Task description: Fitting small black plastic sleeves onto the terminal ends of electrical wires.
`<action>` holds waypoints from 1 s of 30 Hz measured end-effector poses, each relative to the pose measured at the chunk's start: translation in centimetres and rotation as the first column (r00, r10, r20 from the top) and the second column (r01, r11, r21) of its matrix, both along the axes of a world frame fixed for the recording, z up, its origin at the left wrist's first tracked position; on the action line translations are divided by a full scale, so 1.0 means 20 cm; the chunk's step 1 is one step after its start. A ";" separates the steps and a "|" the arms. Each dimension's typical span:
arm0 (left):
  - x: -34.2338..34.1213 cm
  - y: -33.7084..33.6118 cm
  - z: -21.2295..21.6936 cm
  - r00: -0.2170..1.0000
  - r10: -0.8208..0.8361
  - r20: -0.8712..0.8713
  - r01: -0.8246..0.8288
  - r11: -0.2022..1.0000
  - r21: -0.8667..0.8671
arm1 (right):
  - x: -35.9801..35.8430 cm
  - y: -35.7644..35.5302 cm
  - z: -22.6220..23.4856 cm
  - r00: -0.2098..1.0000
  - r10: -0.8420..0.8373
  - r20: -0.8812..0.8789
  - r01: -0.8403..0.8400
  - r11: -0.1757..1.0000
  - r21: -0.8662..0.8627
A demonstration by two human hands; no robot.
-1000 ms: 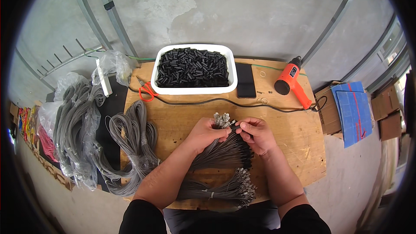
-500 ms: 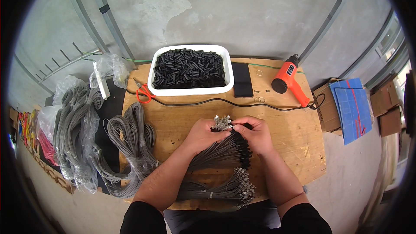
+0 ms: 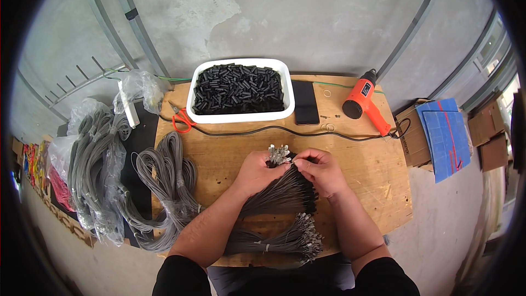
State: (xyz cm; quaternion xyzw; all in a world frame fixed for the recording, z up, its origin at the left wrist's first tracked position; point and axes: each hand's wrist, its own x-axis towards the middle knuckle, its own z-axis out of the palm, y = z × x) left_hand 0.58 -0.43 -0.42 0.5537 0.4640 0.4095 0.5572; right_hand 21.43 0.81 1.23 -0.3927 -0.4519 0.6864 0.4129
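My left hand [image 3: 258, 173] is closed around a bunch of thin grey cables, whose silvery connector ends [image 3: 279, 154] stick up past the fingers. Thumb and forefinger of my right hand [image 3: 321, 171] are pinched together just right of those ends; what they grip is too small to make out. Below both hands the grey cables [image 3: 276, 194] fan out over the wooden table, with black sleeved ends [image 3: 308, 194] along their right side. Nearer to me lies a second tied bundle of grey cables [image 3: 257, 240] with metal tips.
A white tub [image 3: 241, 118] of short black tubes stands at the back, beside a phone [image 3: 306, 103]. An orange heat gun [image 3: 360, 98] and its black cord [image 3: 263, 129] lie behind my hands. Orange-handled scissors [image 3: 183, 119] and coiled grey cables [image 3: 170, 170] are at left.
My right hand has shifted slightly, its fingers drawn in to a tighter pinch beside the connector ends. My left hand stays around the cable bunch.
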 end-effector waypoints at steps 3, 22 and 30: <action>0.01 0.00 0.00 0.989 0.010 0.151 0.001 0.997 -0.077 | 0.03 0.03 0.08 0.902 -0.125 -0.414 -0.020 0.945 -0.328; -0.01 0.01 0.01 0.940 0.100 0.327 0.000 0.957 -0.292 | 0.15 0.14 -0.10 0.610 -0.455 -0.649 -0.003 0.818 -0.576; -0.01 0.01 0.00 0.930 0.097 0.354 0.010 0.957 -0.289 | 0.08 0.08 0.03 0.890 -0.183 -0.418 0.092 0.969 -0.228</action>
